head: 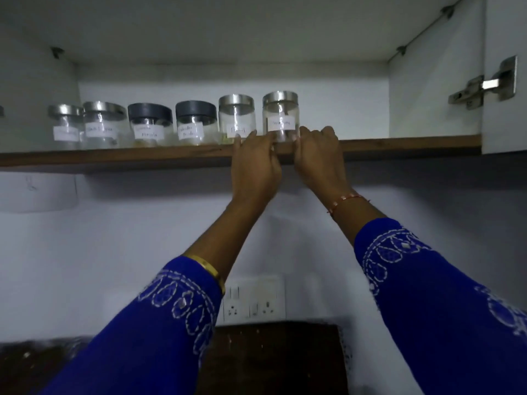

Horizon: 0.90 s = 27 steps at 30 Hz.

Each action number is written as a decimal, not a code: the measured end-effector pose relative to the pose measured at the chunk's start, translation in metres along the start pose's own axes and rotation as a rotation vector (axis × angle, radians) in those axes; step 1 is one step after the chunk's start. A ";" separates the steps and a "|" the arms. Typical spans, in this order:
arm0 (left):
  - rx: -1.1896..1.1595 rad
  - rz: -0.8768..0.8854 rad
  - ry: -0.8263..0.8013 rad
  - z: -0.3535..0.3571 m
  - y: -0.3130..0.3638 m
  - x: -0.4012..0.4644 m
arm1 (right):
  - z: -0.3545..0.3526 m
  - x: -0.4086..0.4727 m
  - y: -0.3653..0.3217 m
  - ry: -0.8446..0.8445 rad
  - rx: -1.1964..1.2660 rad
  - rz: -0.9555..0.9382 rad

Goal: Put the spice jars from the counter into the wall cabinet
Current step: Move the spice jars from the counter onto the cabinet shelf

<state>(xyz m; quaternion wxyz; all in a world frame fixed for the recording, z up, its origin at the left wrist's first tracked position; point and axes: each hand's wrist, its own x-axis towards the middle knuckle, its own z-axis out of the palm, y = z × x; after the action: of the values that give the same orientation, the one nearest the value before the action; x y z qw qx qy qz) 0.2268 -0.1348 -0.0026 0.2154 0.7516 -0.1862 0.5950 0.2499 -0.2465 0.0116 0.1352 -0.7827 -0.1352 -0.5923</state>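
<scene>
blue embroidered sleeves (159,332), gold bangle (209,270) L, red thread (346,202) R

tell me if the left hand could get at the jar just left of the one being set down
Probably yes: the left hand is at the shelf edge right below that silver-lidded jar, whose front is unobstructed, though the rightmost jar occupies both hands.

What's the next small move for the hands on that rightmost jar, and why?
Probably nudge the rightmost jar a little further back, then let go. Both the left hand and right hand cup its base, and it sits near the front edge of the shelf, at the end of a row of five other jars.
</scene>
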 end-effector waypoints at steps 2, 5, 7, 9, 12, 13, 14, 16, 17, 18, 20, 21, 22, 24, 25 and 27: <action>-0.120 -0.057 -0.057 -0.004 0.006 -0.023 | -0.004 -0.015 0.003 -0.063 -0.016 -0.023; -0.266 -0.132 -0.103 -0.018 0.020 -0.052 | -0.017 -0.052 -0.006 -0.117 0.152 0.066; -0.326 -0.177 -0.120 -0.031 0.030 -0.072 | -0.028 -0.091 -0.016 -0.111 0.307 0.145; -0.347 -0.238 -0.128 -0.044 0.040 -0.096 | -0.035 -0.138 -0.022 -0.127 0.418 0.222; -0.374 -0.346 -0.176 -0.061 0.052 -0.139 | -0.042 -0.212 -0.025 -0.194 0.503 0.317; -0.390 -0.387 -0.197 -0.066 0.057 -0.155 | -0.044 -0.236 -0.025 -0.220 0.523 0.358; -0.407 -0.430 -0.213 -0.070 0.060 -0.172 | -0.047 -0.259 -0.025 -0.248 0.540 0.407; -0.436 -0.513 -0.247 -0.078 0.064 -0.208 | -0.051 -0.302 -0.027 -0.289 0.576 0.506; -0.441 -0.544 -0.269 -0.082 0.064 -0.227 | -0.054 -0.323 -0.029 -0.299 0.587 0.547; -0.442 -0.570 -0.291 -0.084 0.062 -0.247 | -0.056 -0.342 -0.031 -0.311 0.592 0.581; -0.440 -0.633 -0.342 -0.087 0.055 -0.288 | -0.059 -0.378 -0.035 -0.359 0.612 0.651; -0.437 -0.681 -0.373 -0.088 0.051 -0.307 | -0.061 -0.395 -0.037 -0.401 0.617 0.684; -0.434 -0.736 -0.399 -0.089 0.048 -0.325 | -0.063 -0.410 -0.039 -0.452 0.614 0.714; -0.425 -0.842 -0.425 -0.092 0.044 -0.357 | -0.067 -0.437 -0.043 -0.577 0.585 0.768; -0.417 -0.891 -0.439 -0.094 0.044 -0.374 | -0.069 -0.449 -0.047 -0.644 0.561 0.787; -0.387 -0.973 -0.475 -0.096 0.044 -0.399 | -0.069 -0.465 -0.053 -0.758 0.535 0.776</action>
<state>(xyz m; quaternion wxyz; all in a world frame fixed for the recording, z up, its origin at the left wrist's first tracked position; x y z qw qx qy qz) 0.0360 -0.1102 -0.3679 0.5502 0.8108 0.0325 0.1971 0.0469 -0.2473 -0.4162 0.4759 -0.8703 -0.0229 -0.1248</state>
